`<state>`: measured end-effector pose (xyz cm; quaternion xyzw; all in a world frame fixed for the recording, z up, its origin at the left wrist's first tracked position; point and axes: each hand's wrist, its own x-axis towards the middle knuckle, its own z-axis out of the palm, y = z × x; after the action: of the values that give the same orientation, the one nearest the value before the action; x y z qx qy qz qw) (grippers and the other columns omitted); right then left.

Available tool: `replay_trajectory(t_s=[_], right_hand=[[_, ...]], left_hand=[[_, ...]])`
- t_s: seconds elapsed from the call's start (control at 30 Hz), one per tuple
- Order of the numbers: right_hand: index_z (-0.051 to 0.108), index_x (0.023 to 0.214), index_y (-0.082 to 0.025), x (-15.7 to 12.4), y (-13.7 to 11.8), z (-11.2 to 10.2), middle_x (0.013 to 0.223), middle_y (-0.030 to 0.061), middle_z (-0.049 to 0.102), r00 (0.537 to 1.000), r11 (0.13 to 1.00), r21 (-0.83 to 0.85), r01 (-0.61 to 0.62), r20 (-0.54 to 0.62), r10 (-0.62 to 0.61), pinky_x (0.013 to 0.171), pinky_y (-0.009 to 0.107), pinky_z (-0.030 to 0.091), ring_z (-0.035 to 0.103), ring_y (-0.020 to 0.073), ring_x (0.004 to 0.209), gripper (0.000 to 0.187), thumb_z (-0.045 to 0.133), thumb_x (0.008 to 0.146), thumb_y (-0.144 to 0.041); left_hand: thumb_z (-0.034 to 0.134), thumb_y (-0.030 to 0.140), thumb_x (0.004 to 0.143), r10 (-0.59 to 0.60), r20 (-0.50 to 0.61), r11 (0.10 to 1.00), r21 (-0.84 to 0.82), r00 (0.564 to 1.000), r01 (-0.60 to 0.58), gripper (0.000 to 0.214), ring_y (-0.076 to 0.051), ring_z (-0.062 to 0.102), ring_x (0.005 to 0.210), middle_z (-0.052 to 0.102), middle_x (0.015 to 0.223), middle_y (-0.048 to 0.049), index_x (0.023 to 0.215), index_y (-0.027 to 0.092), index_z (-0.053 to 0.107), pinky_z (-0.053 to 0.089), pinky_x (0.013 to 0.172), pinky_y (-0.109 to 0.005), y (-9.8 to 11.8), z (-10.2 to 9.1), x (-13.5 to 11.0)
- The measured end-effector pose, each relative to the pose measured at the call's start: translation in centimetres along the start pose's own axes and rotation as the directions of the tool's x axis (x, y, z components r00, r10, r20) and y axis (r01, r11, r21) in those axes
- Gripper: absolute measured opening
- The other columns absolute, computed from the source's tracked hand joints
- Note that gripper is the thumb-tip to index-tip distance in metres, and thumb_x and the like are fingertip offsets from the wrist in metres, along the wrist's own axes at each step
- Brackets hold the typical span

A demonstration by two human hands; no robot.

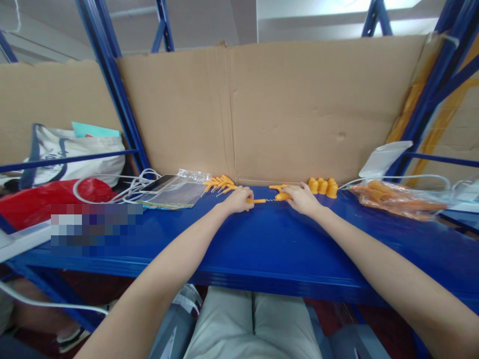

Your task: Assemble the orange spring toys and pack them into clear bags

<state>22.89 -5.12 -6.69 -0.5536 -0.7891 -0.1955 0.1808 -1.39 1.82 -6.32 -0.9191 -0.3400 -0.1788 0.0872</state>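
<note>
Beyond the fingers of both hands stands the cardboard (299, 109), and beneath them spreads the blue table (254, 249). Well off to the left of the left fingers lies the red bag (63, 197); well off to the right of the right fingers, the clear bag (396, 199) of orange parts. Nearer on the left is the pouch (179, 192).

The left hand (239, 200) and right hand (301, 199) face each other, a little apart. Just left of the left fingers sits the pile (220, 183) of orange corkscrews; just right of the right hand stand the caps (322, 187). An orange piece (276, 187) lies just beyond the right fingertips.

The left fingers grip a corkscrew (259, 201) by its handle end; the right fingers pinch an orange sleeve (283, 197). The corkscrew's long axis runs left to right, its metal spiral (270, 200) pointing away from the left fingers towards the sleeve. The spiral's tip is nearer the right hand; whether it touches the sleeve, I cannot tell.
</note>
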Motion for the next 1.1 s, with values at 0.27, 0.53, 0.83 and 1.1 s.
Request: replay_trajectory(t_s=[0.27, 0.53, 0.83, 1.1], right_hand=[[0.063, 0.110, -0.016, -0.1, 0.2, -0.3, 0.119, 0.0145, 0.066, 0.999, 0.998, -0.042, -0.044, 0.019, 0.045, 0.099, 0.049, 0.033, 0.058, 0.0274, 0.114, 0.034, 0.045, 0.082, -0.008], [0.064, 0.115, -0.022, 0.0, -1.2, 0.2, 0.121, 0.0099, 0.065, 0.991, 0.985, 0.114, 0.129, -0.037, -0.125, 0.103, 0.051, 0.033, 0.056, 0.0264, 0.119, 0.031, 0.051, 0.087, -0.022], [0.065, 0.116, -0.021, 0.3, -0.5, 0.9, 0.123, 0.0098, 0.063, 0.987, 0.933, 0.325, 0.157, -0.068, -0.143, 0.099, 0.045, 0.044, 0.056, 0.0246, 0.118, 0.033, 0.052, 0.085, -0.020], [0.052, 0.122, -0.019, 0.6, 0.9, 2.3, 0.123, 0.0118, 0.060, 0.997, 0.715, 0.696, -0.074, 0.061, 0.043, 0.085, 0.039, 0.054, 0.064, 0.0195, 0.102, 0.053, 0.065, 0.072, -0.011]], left_hand=[[0.062, 0.017, 0.071, -0.016, -0.022, 0.998, -0.056, 1.000, 0.014, 0.006, -0.021, 0.058, 0.085, 0.064, 0.085, -0.0051, 0.076, 0.017, 0.063, 0.044, 0.083, -0.033, -0.2, 0.0, 0.0], [0.055, 0.017, 0.080, 0.039, -0.104, 0.992, -0.116, 0.994, -0.051, 0.007, -0.019, 0.058, 0.089, 0.061, 0.092, -0.0048, 0.086, 0.017, 0.059, 0.046, 0.083, -0.032, 0.8, 0.1, -0.2], [0.053, 0.013, 0.080, 0.075, -0.129, 0.970, -0.219, 0.989, -0.102, 0.006, -0.016, 0.058, 0.087, 0.057, 0.091, -0.0033, 0.083, 0.018, 0.053, 0.047, 0.081, -0.029, 1.3, -0.1, -0.4], [0.052, 0.010, 0.078, 0.044, -0.088, 0.980, -0.189, 0.995, -0.060, 0.009, -0.017, 0.057, 0.084, 0.057, 0.090, -0.0039, 0.083, 0.017, 0.052, 0.047, 0.079, -0.029, 1.4, 0.0, -0.3]])
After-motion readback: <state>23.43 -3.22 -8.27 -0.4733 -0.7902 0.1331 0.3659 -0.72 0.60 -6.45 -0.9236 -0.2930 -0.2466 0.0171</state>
